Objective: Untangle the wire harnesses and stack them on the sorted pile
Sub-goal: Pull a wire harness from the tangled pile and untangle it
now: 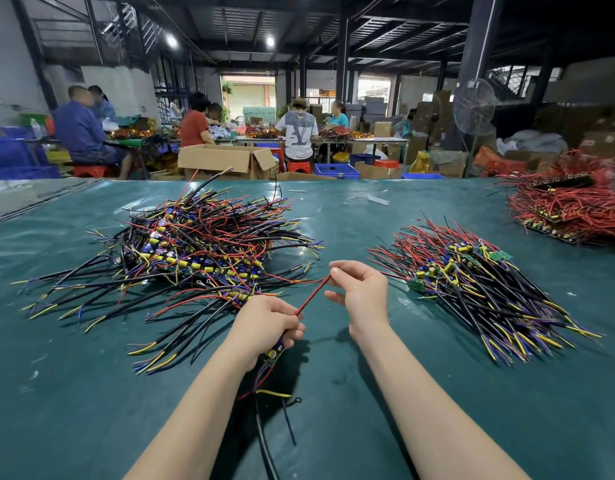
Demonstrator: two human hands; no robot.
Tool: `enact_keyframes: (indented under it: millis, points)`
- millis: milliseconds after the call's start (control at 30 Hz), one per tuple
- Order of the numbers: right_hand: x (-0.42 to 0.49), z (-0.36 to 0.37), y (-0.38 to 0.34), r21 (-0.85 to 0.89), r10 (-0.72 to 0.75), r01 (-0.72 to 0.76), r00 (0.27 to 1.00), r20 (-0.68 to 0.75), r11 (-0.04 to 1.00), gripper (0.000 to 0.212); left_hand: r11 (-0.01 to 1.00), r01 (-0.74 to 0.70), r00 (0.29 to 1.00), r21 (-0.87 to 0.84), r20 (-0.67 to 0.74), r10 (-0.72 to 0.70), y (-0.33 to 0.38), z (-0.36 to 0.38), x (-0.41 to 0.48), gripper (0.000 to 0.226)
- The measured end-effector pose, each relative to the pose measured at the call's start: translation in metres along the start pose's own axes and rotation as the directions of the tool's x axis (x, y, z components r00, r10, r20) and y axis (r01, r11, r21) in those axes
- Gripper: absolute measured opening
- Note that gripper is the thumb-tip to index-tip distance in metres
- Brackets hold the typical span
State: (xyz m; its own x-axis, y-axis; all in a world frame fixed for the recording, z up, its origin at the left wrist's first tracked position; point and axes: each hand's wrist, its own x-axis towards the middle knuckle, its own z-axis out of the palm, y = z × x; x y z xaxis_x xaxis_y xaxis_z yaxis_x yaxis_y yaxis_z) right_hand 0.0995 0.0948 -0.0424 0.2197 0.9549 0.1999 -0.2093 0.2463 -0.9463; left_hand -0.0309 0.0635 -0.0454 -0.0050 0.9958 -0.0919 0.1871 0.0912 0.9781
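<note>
Harness (313, 294) held over the desk (91, 393) between both hands. On my feed I see its red wire running straight from the left hand (268, 323) up to the right hand (363, 292).

The left hand's fingers are curled round the harness at its small board (274, 353), whose yellow and blue parts show just beneath the fist. A black cable (264, 438) and thinner leads trail from there toward the near edge of the desk. The right hand pinches the red wire's tip between thumb and forefinger; its other fingers are loosely bent and hold nothing.

Just beyond the left hand lies the tangle (202, 244), with black, red, yellow and purple wires pointing every way. Near the right hand lies the sorted pile (472, 285), its black cables fanned toward me and its red wires pointing away. A heap (569, 209) of red wires sits at the desk's far right.

Behind the desk, people (297, 133) sit working at other tables, with a cardboard box (226, 161), blue crates (337, 169) and a standing fan (474, 105) around them.
</note>
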Motion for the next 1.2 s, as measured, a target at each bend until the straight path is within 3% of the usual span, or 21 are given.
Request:
enact_keyframes:
  millis: [100,233,400,500,600,700,767,1067,1200]
  points:
    - [0.000,-0.002,-0.003,-0.010,-0.011,0.012,1.000,0.011,1.000,0.029,1.000,0.020,1.000,-0.003,-0.008,-0.020,0.002,0.000,0.001,0.019]
    - [0.003,-0.006,-0.004,0.121,0.125,-0.132,0.990,0.062,0.984,0.026,0.999,0.014,1.000,-0.041,0.014,-0.013,0.003,0.003,-0.002,0.019]
    - [-0.003,0.002,-0.003,-0.069,0.168,-0.156,0.963,0.211,0.985,0.023,0.988,-0.119,0.993,-0.103,0.008,0.120,0.007,0.008,-0.004,0.025]
    - [-0.003,0.004,-0.002,-0.097,0.205,-0.188,0.956,0.210,0.977,0.023,0.983,-0.170,0.985,-0.073,-0.049,0.167,0.006,0.010,-0.003,0.023]
    - [0.000,0.000,-0.002,0.068,0.309,-0.330,0.926,0.216,0.942,0.022,0.982,-0.176,0.984,-0.062,-0.019,0.175,0.005,0.008,-0.004,0.022]
    - [-0.002,0.002,0.000,0.291,0.444,-0.529,0.840,0.311,0.797,0.020,0.981,-0.181,0.983,-0.075,0.023,0.183,0.008,0.005,-0.003,0.023]
    - [-0.003,0.003,0.001,0.382,0.460,-0.567,0.820,0.339,0.729,0.021,0.981,-0.186,0.982,-0.058,0.022,0.187,0.011,0.008,-0.003,0.023]
    - [-0.004,0.011,0.010,0.220,0.354,-0.412,0.899,0.258,0.885,0.022,0.985,-0.142,0.990,-0.100,-0.035,0.139,0.008,0.008,-0.004,0.017]
    - [-0.004,0.013,0.009,0.091,0.171,-0.189,0.969,0.175,0.978,0.025,0.981,-0.136,0.990,-0.137,-0.062,0.128,0.008,0.010,-0.003,0.020]
